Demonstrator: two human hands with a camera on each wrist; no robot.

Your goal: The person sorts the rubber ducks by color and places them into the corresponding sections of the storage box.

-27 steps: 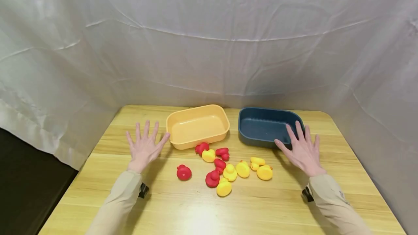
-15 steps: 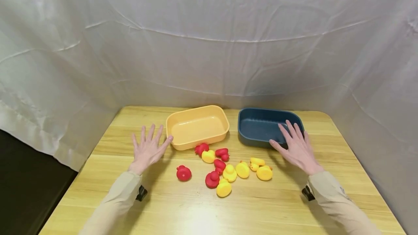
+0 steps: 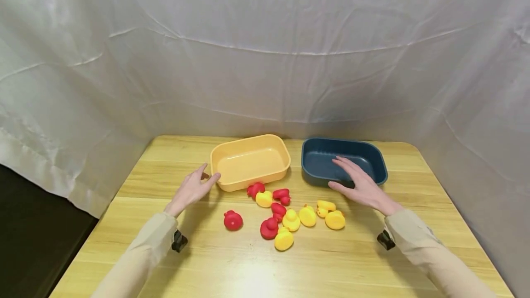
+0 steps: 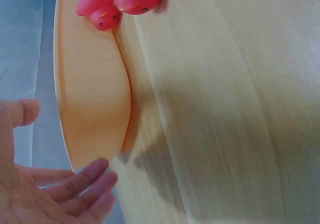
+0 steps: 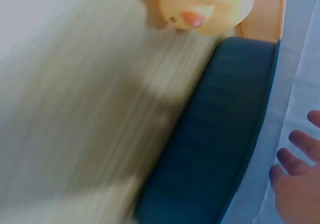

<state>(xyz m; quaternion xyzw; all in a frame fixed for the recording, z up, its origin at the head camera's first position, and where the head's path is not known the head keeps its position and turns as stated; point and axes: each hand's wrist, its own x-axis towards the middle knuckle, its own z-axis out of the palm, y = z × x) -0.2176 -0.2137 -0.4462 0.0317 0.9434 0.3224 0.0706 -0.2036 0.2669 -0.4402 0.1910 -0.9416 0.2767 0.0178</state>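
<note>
My left hand hovers just left of the pale orange tray, its thumb overlapping the tray's corner in the head view. Nothing is in its loosely extended fingers, as the left wrist view confirms. My right hand, also holding nothing, is over the near side of the dark blue tray, with the thumb spread from the other fingers. Between the hands lie several small rubber ducks, red and yellow mixed. A lone red duck sits nearest my left hand; a yellow duck is nearest my right.
Both trays stand side by side toward the back of the wooden table, with no ducks inside. A grey-white curtain hangs behind the table and along its sides. A black surface shows at the left.
Both hands have turned and moved inward, the left toward the orange tray, the right leftward across the blue tray. Their widely spread fingers have drawn closer together. Ducks and trays remain in place.
</note>
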